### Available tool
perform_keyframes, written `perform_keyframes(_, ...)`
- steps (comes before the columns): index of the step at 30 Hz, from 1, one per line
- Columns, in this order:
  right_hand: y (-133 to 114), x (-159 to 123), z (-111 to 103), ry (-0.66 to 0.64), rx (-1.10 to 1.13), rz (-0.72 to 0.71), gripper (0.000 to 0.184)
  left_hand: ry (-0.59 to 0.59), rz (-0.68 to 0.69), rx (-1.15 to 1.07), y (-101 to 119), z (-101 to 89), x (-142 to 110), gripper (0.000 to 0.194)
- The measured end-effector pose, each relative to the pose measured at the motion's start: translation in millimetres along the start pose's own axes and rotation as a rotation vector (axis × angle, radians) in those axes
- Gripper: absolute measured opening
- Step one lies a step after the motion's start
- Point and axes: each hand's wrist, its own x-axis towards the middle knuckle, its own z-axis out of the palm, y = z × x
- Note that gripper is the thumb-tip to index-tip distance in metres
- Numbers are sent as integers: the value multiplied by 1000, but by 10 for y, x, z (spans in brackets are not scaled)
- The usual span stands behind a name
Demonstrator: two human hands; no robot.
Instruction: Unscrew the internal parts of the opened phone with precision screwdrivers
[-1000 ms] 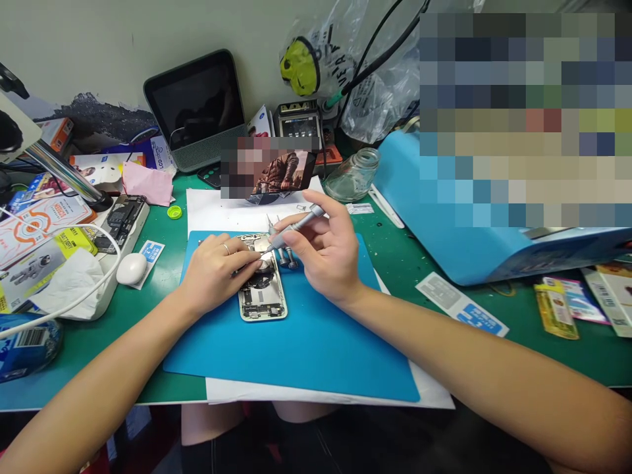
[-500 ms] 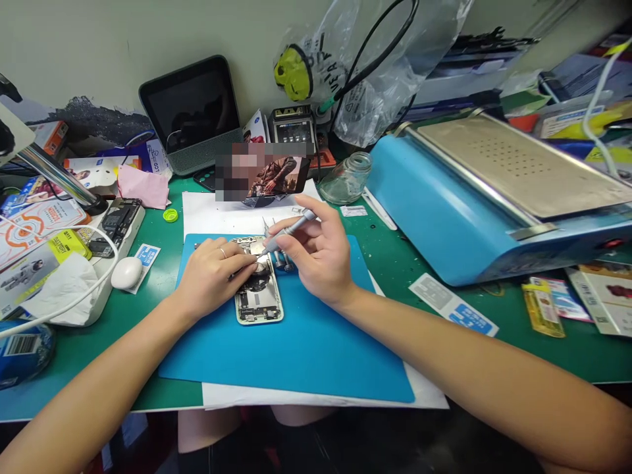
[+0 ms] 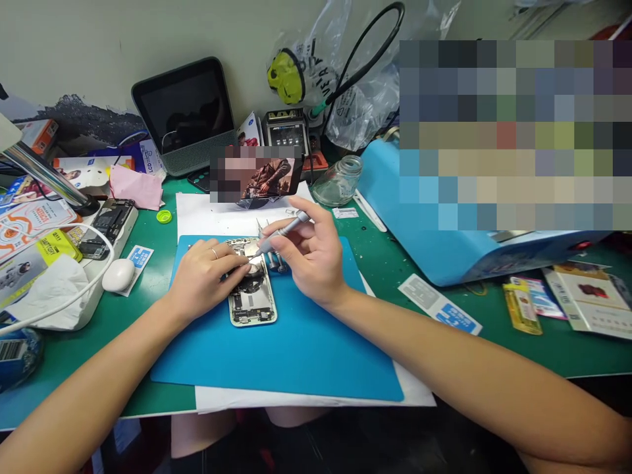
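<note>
While matting (image 3: 266, 368) bears a phone (image 3: 253, 301), the wall (image 3: 74, 52) peels.

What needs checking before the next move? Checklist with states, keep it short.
1. Opened phone lying flat on the blue mat: ok.
2. Left hand at the phone's upper part: ok, fingers over its left edge; how firmly they press doesn't show.
3. Grey pen-shaped tool held in the right hand: ok, slanting down toward the phone.
4. Tool tip seated: cannot tell, too small and close to the left fingertips.
5. Space around the phone free: not ok, slim metal tools crowd its right edge, below the right hand's fingers.
</note>
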Motion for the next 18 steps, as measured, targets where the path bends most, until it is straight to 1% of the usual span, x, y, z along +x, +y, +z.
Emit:
perform_keyframes(7,-1,-5,4,13,-17,2,47,-3,19,-18,11,-14,11,15)
perform_keyframes(13,-8,-4,0,25,-50,3,46,-19,3,-26,10,-10,6,20)
perform_keyframes(18,-10,-9,6,36,-64,16,46,-26,-9,-28,10,-5,-8,20)
